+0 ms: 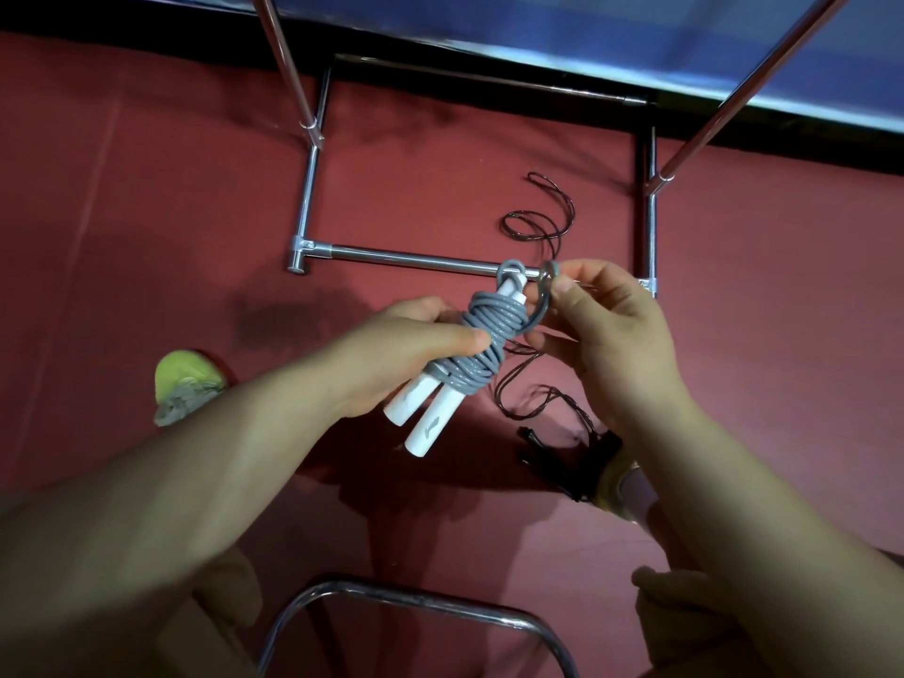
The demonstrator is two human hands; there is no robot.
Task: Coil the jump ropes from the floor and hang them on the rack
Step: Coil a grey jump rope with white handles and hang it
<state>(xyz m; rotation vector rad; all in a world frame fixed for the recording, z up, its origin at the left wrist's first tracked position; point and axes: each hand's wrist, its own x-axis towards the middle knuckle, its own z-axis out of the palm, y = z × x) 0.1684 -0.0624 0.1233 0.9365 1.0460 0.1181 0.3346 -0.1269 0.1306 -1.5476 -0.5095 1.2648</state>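
The grey cord jump rope with white plastic handles (464, 354) is gripped mid-air by the left hand (406, 349) while its loose end is pinched by the right hand (606, 335), so the coil could unravel if that pinch were slackened.

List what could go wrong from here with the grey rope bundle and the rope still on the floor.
1. The right hand pinches only the last grey loop; if it slips before being tucked, the wraps around the white handles may loosen in the left hand.
2. The thin dark jump rope sprawls uncoiled on the red floor, running close to the person's foot, so a step might snag it.
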